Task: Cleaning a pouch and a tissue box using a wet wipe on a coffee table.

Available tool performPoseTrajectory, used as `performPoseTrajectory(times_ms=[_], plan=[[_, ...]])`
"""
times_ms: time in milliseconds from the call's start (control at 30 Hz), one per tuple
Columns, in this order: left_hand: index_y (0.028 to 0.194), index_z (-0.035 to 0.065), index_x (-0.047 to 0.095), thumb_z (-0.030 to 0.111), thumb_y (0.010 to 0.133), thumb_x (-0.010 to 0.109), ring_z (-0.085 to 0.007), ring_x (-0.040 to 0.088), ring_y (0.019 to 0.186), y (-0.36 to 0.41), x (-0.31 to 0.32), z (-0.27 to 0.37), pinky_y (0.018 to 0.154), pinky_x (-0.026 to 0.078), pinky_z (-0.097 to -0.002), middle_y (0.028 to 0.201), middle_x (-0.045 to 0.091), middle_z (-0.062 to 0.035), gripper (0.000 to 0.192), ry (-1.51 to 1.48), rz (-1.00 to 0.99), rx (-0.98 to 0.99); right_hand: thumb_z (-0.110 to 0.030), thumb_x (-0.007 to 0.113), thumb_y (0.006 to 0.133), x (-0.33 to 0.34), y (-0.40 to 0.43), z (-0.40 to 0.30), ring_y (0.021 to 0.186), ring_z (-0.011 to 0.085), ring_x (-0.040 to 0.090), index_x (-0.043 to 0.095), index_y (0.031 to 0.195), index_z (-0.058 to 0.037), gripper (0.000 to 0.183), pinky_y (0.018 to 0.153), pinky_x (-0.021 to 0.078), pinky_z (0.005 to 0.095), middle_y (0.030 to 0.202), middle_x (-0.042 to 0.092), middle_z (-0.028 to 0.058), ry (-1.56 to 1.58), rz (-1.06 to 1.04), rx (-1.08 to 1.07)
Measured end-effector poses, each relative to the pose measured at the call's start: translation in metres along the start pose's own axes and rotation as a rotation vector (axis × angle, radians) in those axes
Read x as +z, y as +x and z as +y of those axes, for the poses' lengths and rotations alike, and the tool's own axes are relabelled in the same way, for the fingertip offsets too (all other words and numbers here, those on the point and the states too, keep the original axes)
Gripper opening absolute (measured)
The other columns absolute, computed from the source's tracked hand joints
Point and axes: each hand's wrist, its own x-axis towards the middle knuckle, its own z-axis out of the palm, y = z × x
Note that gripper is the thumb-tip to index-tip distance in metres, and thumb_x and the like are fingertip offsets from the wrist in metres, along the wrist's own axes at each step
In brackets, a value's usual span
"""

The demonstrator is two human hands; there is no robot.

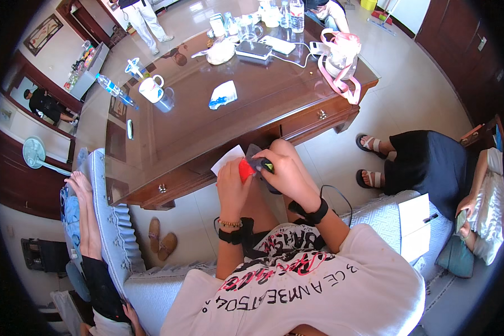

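Observation:
Above my lap, in front of the drawer side of the table, my hands are held close together. My left hand (231,182) grips a small bright red object (246,169), whose kind I cannot tell. A white sheet or card (228,158) sticks out behind those fingers, and how it is held is hidden. My right hand (286,174) is closed around a dark object with a green patch (269,167). Thin dark grey material (254,152) stands up beside the red object and touches it or nearly does. Fingers hide much of both objects.
The glass-topped wooden table (180,122) bears a crumpled white-and-blue packet (223,95), a mug (151,89), a water bottle (109,85), phones and a pink-strapped bag (342,54). A person sits at right near an open notebook (414,229); another's bare legs (88,218) lie at left.

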Motion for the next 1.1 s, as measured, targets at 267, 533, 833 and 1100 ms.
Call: performPoseTrajectory(times_ms=[267,533,833,1100], plan=[[0.101,0.0044,0.053,0.009,0.064,0.069,-0.0328,0.053,0.089,0.003,-0.004,0.009,0.078,0.042,-0.0393,0.094,0.056,-0.014,0.041,0.005,0.021,-0.027,-0.005,0.06,0.074,0.016,-0.001,0.027,0.07,0.0364,0.059,0.055,0.096,-0.0071,0.023,0.06,0.0475,0.0407,0.075,0.06,0.0197,-0.004,0.102,0.012],[0.102,0.0051,0.054,0.008,0.066,0.069,-0.0329,0.055,0.089,0.004,-0.007,0.009,0.077,0.043,-0.0387,0.095,0.057,-0.0145,0.039,0.009,0.057,-0.045,-0.004,0.061,0.073,-0.005,0.003,-0.007,0.071,0.0345,0.06,0.056,0.098,-0.0074,0.026,0.06,0.048,0.0379,0.077,0.061,0.0173,0.031,-0.014,-0.007],[0.102,0.0045,0.054,0.012,0.066,0.07,-0.0325,0.056,0.088,0.007,-0.01,0.019,0.076,0.045,-0.037,0.094,0.057,-0.0146,0.04,-0.055,0.037,0.003,0.003,0.06,0.067,-0.003,0.008,0.023,0.085,0.0306,0.053,0.059,0.092,-0.0024,0.025,0.077,0.0418,0.0348,0.084,0.054,0.0134,0.09,0.057,0.103],[0.107,0.005,0.051,0.012,0.065,0.072,-0.0319,0.055,0.09,0.003,-0.013,0.013,0.077,0.045,-0.0373,0.099,0.057,-0.0145,0.047,-0.048,0.085,-0.025,0.003,0.06,0.067,-0.02,0.006,-0.024,0.083,0.0298,0.053,0.059,0.093,-0.0019,0.026,0.075,0.0423,0.0333,0.084,0.055,0.0133,0.167,0.045,-0.018]])
